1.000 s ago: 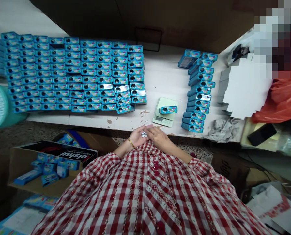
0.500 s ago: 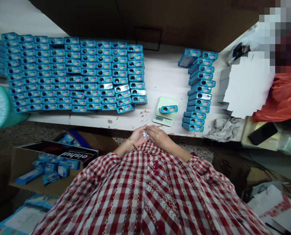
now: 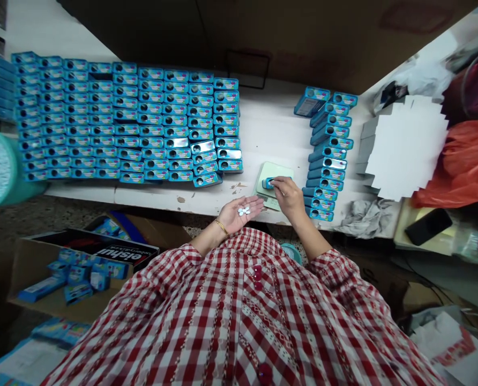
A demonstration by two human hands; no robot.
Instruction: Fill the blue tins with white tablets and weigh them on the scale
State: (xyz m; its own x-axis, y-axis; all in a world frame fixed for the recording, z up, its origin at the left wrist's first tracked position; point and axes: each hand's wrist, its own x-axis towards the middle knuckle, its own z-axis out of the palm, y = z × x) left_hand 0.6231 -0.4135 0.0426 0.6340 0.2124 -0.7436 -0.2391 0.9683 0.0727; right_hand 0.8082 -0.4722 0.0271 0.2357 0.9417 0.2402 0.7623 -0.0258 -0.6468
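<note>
My left hand (image 3: 239, 215) is turned palm up in front of the table edge, fingers stretched out, with several small white candies (image 3: 244, 210) lying in the palm. My right hand (image 3: 289, 194) reaches over a pale green scale (image 3: 277, 169). Its fingertips are pinched together at the opening of a small blue box (image 3: 266, 183) that lies on the scale. The fingers cover most of that box, and whatever they pinch is hidden.
Rows of blue boxes (image 3: 150, 119) cover the table's left side. Another column of blue boxes (image 3: 330, 143) stands right of the scale. Crumpled paper (image 3: 359, 217), white cut sheets (image 3: 403, 147) and a phone (image 3: 428, 226) lie farther right. At far left is a turquoise tub (image 3: 12, 177) of white candies.
My right hand has left my left hand and moved up and right to the box on the scale. The left palm has opened out, showing the white candies.
</note>
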